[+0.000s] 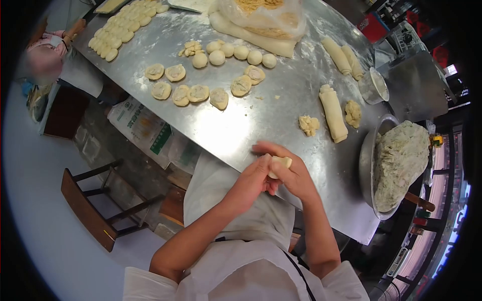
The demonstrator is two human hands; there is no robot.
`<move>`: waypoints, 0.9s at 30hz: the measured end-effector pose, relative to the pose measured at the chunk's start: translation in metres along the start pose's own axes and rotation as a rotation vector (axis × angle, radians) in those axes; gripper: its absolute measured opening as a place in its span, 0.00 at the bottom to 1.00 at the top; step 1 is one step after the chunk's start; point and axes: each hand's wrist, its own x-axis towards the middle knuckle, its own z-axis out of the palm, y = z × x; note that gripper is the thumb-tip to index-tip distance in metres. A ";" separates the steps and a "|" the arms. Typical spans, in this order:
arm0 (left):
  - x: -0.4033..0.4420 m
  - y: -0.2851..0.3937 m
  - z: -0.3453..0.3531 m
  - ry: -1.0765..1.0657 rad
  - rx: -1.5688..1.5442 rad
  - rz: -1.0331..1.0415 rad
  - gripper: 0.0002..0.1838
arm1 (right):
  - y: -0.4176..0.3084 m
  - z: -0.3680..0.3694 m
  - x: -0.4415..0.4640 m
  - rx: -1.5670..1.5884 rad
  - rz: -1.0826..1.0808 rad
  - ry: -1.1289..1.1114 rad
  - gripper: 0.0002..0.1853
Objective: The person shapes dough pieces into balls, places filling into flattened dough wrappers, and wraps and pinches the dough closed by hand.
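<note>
My left hand [251,178], right hand [296,176]: fingers [267,147] clamped on dough piece [286,161] at near edge of metal counter [281,118].

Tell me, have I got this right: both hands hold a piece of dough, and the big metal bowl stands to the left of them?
Only the side is wrong: the head view shows the big metal bowl to the right of both the left hand and the right hand, which do hold a piece of dough.
</note>
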 end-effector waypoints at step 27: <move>0.013 0.010 0.012 -0.014 -0.144 0.108 0.23 | -0.015 -0.037 -0.005 -0.225 -0.282 -0.094 0.18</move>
